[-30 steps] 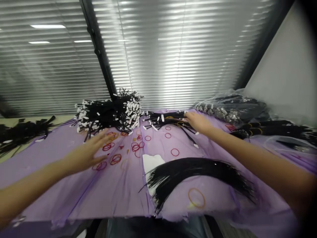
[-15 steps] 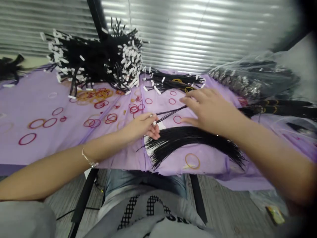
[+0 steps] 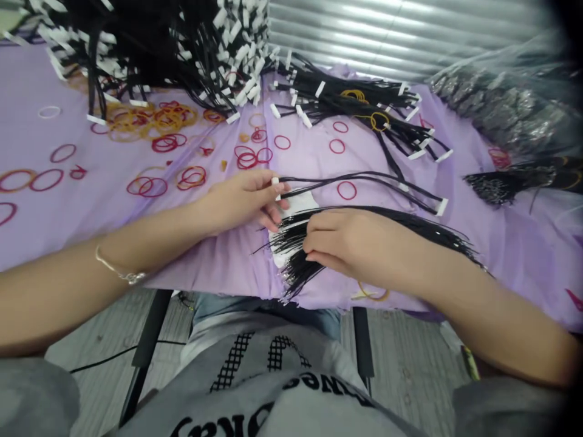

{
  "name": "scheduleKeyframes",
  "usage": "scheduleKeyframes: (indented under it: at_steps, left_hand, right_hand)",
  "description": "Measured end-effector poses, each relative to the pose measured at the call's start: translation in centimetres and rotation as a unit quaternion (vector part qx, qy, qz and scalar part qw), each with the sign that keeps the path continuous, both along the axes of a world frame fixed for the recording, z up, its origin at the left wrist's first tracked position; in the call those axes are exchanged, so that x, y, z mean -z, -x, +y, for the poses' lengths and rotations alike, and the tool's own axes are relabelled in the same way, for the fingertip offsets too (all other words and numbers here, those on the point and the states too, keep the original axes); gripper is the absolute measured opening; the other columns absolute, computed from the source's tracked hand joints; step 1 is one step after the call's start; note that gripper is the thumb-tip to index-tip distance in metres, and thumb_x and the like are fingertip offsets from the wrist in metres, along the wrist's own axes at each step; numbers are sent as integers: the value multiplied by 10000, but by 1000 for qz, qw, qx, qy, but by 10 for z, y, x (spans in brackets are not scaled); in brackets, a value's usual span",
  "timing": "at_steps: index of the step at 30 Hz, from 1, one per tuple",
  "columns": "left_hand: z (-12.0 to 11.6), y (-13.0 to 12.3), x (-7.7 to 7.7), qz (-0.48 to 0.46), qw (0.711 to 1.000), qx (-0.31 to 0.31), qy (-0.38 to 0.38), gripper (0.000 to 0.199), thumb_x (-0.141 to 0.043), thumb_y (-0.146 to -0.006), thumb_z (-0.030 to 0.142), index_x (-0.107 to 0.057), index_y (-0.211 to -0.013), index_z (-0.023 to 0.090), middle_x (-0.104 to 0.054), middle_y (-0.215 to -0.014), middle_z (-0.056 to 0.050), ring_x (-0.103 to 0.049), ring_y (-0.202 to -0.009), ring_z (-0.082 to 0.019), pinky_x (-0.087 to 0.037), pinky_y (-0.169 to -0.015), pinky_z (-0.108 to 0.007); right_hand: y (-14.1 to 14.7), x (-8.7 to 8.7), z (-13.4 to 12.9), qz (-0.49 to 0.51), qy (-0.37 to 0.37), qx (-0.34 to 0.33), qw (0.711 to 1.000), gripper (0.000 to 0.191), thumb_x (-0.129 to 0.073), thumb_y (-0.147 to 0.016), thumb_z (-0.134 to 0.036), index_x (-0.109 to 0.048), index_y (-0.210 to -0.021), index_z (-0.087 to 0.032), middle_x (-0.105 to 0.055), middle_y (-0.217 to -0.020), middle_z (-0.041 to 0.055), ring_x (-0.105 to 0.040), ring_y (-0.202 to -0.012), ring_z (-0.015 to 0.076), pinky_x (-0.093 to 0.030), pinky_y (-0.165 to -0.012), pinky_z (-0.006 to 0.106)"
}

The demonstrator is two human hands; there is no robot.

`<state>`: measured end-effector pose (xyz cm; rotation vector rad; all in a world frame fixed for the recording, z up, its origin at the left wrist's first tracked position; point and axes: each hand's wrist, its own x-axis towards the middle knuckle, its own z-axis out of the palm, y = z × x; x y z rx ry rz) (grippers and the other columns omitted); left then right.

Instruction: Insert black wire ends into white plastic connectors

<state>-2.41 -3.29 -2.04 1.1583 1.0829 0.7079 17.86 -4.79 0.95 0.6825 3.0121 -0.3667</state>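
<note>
My left hand (image 3: pixel 248 200) pinches the white-tipped end of a few black cables (image 3: pixel 359 177), which stretch to the right across the purple cloth and end in white connectors. Below them lies a thick sheaf of thin black wires (image 3: pixel 401 221), its left ends fanned over a white patch (image 3: pixel 300 201). My right hand (image 3: pixel 346 240) rests on this sheaf, fingers curled together round some of the wires near their left ends; its fingertips are partly hidden.
A big heap of black cables with white connectors (image 3: pixel 150 54) stands at the back left. Rubber bands (image 3: pixel 168 118) are scattered on the purple cloth (image 3: pixel 191 230). Banded cable bundles (image 3: pixel 346 97) lie behind the hands, and plastic-wrapped parts (image 3: pixel 510 109) at the back right.
My right hand has left the held cables and come down onto the wire sheaf, its fingers closing. The held cables now lie stretched out to the right. The view has tilted down and moved closer.
</note>
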Motion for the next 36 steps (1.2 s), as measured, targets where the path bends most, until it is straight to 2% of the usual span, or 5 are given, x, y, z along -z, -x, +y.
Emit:
scheduleKeyframes:
  at_steps: [5,10,13,21,36]
  left_hand:
    - [-2,6,3,104,987,26,-121,167,-438,-909,216,-587,-953,155,-624,-787,-42,-597,-539,-124,-489,-503,-248]
    - [-5,9,1,294,895,28,-334,225,-437,-901,224,-611,-1033,169,-615,-647,3,-573,-511,-123,-438,-553,-229]
    - [-6,10,-1,279,886,-14,-369,250,-435,-898,204,-600,-1077,144,-651,-771,-32,-625,-637,-140,-473,-656,-248]
    - [-9,3,-4,9,967,-73,-244,159,-548,-860,238,-576,-989,150,-639,-861,-25,-661,-774,-141,-540,-773,-288]
    - [-14,-4,2,-84,995,-47,-37,62,-596,-829,156,-613,-872,115,-674,-829,-8,-641,-707,-81,-533,-728,-200]
  right_hand:
    - [4,10,-5,-6,-1,31,1000,94,-595,-825,-181,-662,-865,-128,-617,-862,80,-568,-788,189,-431,-732,312]
    - [2,9,-4,1,58,66,996,81,-551,-828,-113,-617,-787,-135,-595,-840,57,-544,-772,156,-409,-723,278]
    - [-1,5,-1,32,118,81,989,82,-528,-832,-111,-581,-785,-152,-586,-804,24,-514,-730,128,-385,-680,250]
    - [-3,-1,5,196,278,171,925,100,-558,-822,-220,-637,-861,-174,-652,-823,9,-579,-745,115,-441,-715,245]
    - [13,-7,5,250,191,230,921,103,-509,-807,-152,-566,-720,-152,-524,-613,-42,-427,-549,57,-320,-525,189]
